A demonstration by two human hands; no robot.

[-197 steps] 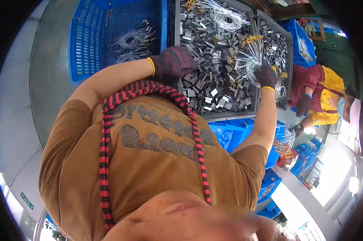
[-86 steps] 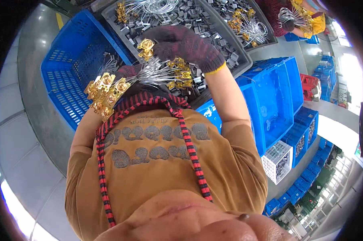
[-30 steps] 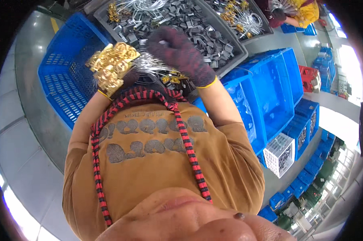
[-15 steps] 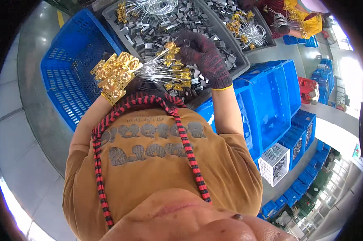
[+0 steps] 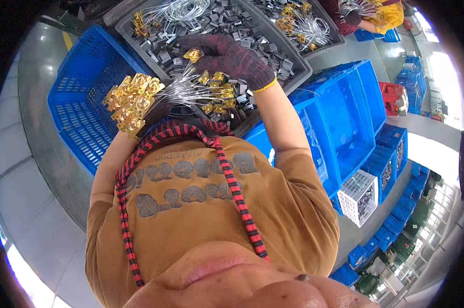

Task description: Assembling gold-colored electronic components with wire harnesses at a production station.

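My left hand, in a dark glove, is closed around a bunch of silver wires and mostly hidden by it. Gold-coloured metal end pieces fan out on the bunch's left side. More gold end pieces hang at the wires' right ends. My right hand, in a dark red and black knitted glove with a yellow cuff, reaches over the bunch. Its fingers are closed at a single gold end piece above the wires. Both hands are over the near side of a grey tray.
Small dark grey metal clips and a coil of silver wires fill the tray. A blue basket stands left, blue crates and a white crate right. Another person's gloved hand holds wires at the far right.
My right hand has moved left across the bunch, along with the gold end piece at its fingers. My left hand still holds the bunch. The whole view has shifted slightly.
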